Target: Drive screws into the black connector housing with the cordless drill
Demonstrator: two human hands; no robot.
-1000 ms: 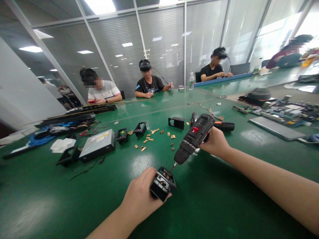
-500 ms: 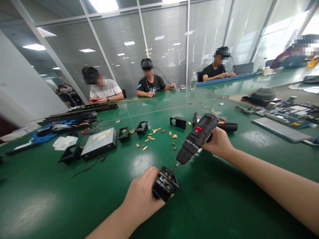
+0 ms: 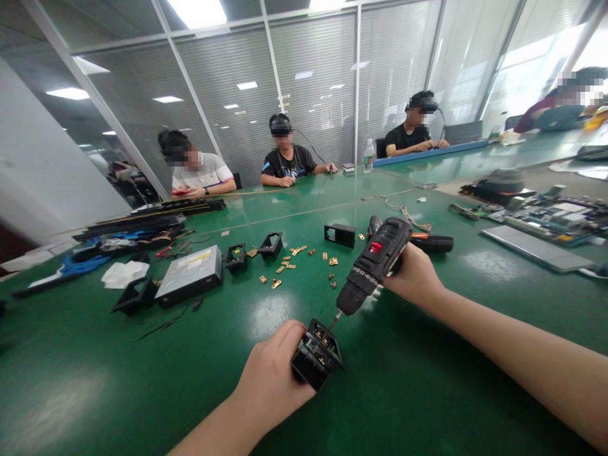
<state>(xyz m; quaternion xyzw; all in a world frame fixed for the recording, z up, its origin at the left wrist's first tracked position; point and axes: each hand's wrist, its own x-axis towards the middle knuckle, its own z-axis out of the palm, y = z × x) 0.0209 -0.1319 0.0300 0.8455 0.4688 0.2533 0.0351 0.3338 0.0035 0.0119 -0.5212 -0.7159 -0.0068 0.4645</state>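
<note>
My left hand (image 3: 270,370) is closed round a small black plastic socket housing (image 3: 317,354) with brass contacts inside, held on the green table (image 3: 95,380). My right hand (image 3: 413,275) grips a black cordless drill (image 3: 375,263) with a red switch. The drill slants down to the left and its bit tip sits inside the top of the housing.
Loose brass contacts (image 3: 289,263) and several empty black housings (image 3: 270,244) lie ahead, beside a grey optical drive (image 3: 190,275). A second driver (image 3: 430,242) lies behind my right hand. Circuit boards (image 3: 546,212) lie at the right. Three people sit at the far side.
The hands, drill and housing have shifted only slightly right and down in view; the bit stays in the housing.
</note>
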